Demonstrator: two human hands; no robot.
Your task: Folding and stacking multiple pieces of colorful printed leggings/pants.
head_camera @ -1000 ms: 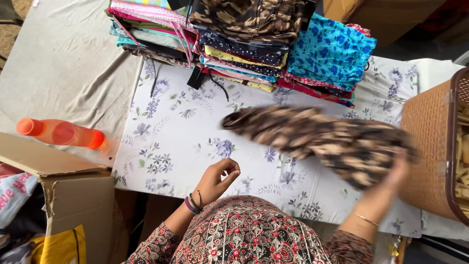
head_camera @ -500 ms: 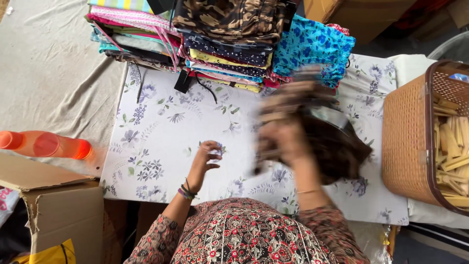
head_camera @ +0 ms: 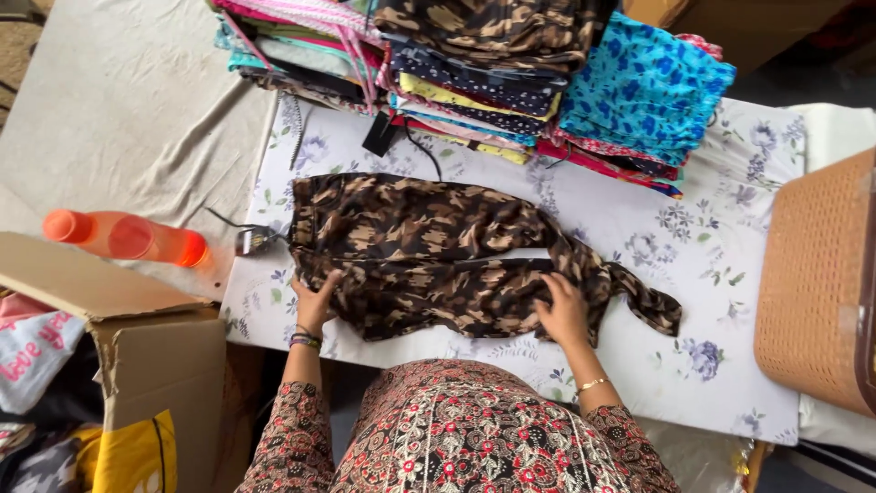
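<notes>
A brown camouflage-print garment (head_camera: 438, 251) lies spread out flat on the white floral-print table cover (head_camera: 721, 274). My left hand (head_camera: 317, 301) presses flat on the garment's near left edge. My right hand (head_camera: 563, 310) rests palm down on its near right part, fingers apart. A crumpled end of the garment (head_camera: 643, 306) trails off to the right of my right hand. Bangles sit on my left wrist and a thin bracelet on my right.
Stacks of folded colourful clothes (head_camera: 474, 64) line the far edge, with a blue floral pile (head_camera: 643, 87) on the right. An orange bottle (head_camera: 123, 237) lies at left above an open cardboard box (head_camera: 109, 319). A brown woven basket (head_camera: 817, 283) stands at right.
The garment, held up bunched in my right hand earlier, now lies flat on the table. Both hands have come down onto its near edge.
</notes>
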